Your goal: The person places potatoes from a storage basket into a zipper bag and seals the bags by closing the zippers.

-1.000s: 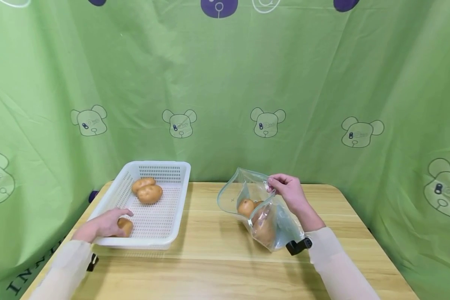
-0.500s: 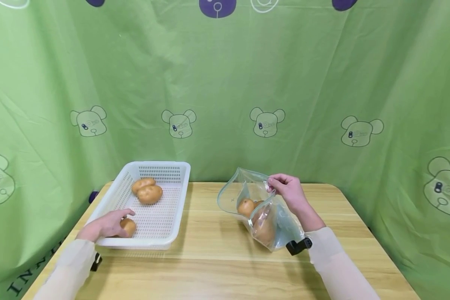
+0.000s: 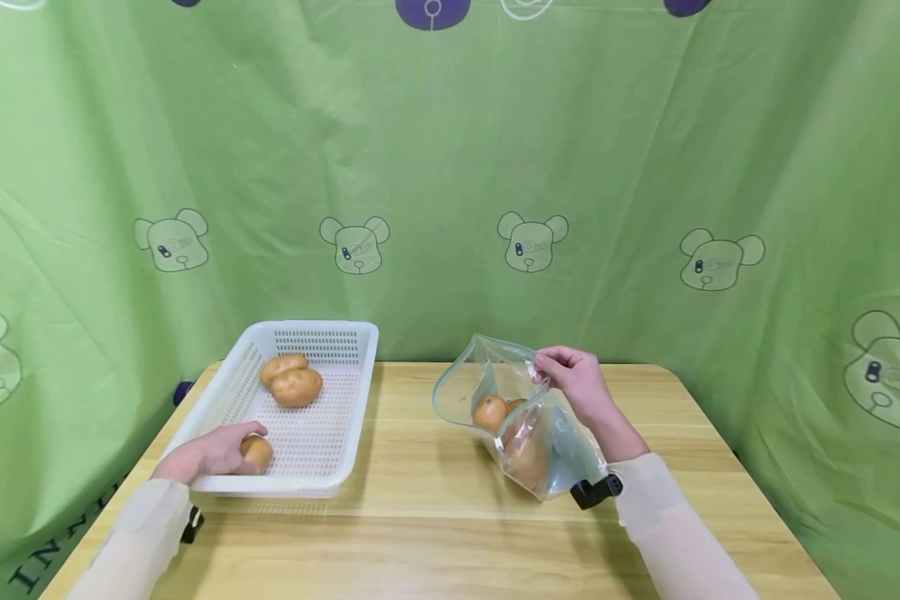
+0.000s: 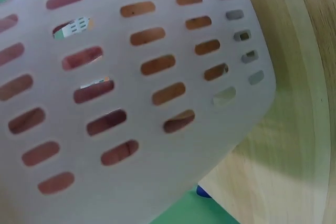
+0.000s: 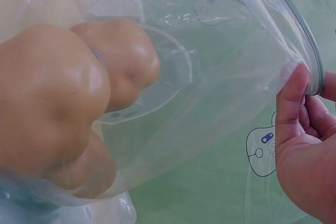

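Note:
Inside the white basket (image 3: 348, 433), near its front left corner, my left hand (image 3: 217, 450) holds a potato (image 3: 257, 454), fingers curled over it. Two more potatoes (image 3: 297, 387) lie against each other toward the back of the basket. In the left wrist view the basket wall (image 4: 178, 166) hides most of the hand and potato; parts show through its slots. My right hand (image 3: 579, 385) pinches the rim of a clear zip bag (image 3: 461, 387), whose mouth gapes to the left. Several potatoes (image 5: 52, 98) sit in the bag, seen closely in the right wrist view.
Basket and bag both stand on a light wooden table (image 3: 390, 550), with a strip of tabletop between them. Behind and at the sides hangs a green curtain (image 3: 435, 167) printed with bear heads. A black wrist device (image 3: 596, 492) sits close to the bag's lower end.
My left hand has shifted slightly right in the basket and drawn its fingers in on the potato, which moved a little with it. The right hand and bag have stayed put.

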Demonstrator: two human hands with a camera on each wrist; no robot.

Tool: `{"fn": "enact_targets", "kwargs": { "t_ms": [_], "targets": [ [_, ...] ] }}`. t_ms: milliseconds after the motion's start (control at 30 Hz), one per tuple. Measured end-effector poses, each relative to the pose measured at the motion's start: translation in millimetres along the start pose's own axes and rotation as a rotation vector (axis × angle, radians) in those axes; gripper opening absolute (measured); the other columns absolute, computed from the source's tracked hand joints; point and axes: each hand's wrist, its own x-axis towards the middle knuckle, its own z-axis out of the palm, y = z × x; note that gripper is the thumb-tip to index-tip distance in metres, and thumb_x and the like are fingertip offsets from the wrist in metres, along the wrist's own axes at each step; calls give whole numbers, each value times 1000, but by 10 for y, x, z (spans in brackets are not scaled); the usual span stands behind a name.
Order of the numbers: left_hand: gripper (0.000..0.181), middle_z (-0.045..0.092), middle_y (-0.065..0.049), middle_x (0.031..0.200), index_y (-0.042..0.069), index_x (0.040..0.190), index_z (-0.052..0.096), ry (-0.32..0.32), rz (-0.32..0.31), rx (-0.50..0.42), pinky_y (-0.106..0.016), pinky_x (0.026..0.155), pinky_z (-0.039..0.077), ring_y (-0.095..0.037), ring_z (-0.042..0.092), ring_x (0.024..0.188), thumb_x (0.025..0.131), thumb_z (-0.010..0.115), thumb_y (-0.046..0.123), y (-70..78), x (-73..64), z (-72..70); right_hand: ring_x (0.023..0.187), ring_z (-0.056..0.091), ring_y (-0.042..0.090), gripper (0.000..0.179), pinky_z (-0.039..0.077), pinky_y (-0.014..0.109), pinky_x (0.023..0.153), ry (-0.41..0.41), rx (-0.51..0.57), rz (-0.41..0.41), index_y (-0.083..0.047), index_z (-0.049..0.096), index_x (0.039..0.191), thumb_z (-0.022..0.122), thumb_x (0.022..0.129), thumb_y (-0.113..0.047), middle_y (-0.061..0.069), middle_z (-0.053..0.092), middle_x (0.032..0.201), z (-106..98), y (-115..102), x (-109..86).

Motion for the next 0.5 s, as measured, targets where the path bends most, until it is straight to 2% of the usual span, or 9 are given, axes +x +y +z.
{"fn": "enact_targets", "kwargs": {
  "t_ms": [100, 267, 500],
  "targets": [
    [59, 59, -15, 108, 0, 121, 53, 25, 5, -37, -48, 83, 45, -27, 55, 92, 71, 79, 20, 15, 5, 12, 62, 60, 7, 28, 53, 21, 58, 1, 5, -3, 21, 56, 100, 60, 92, -6, -3, 63, 69, -5, 5, 1],
    [64, 59, -15, 111, 1, 125, 51, 109, 62, -99, -51, 87, 44, -27, 56, 95, 73, 79, 25, 69, 40, -23, 62, 60, 6, 29, 53, 21, 58, -3, 0, -2, 21, 56, 101, 60, 92, -6, -3, 63, 69, -10, 8, 1],
    [68, 53, -28, 120, -2, 134, 44, 212, 135, -184, -53, 86, 47, -37, 55, 102, 80, 75, 25, 226, 69, -169, 63, 60, 7, 30, 53, 22, 59, -7, -10, 1, 21, 55, 102, 60, 92, -6, -2, 63, 70, -3, -7, 12]
  ]
}}
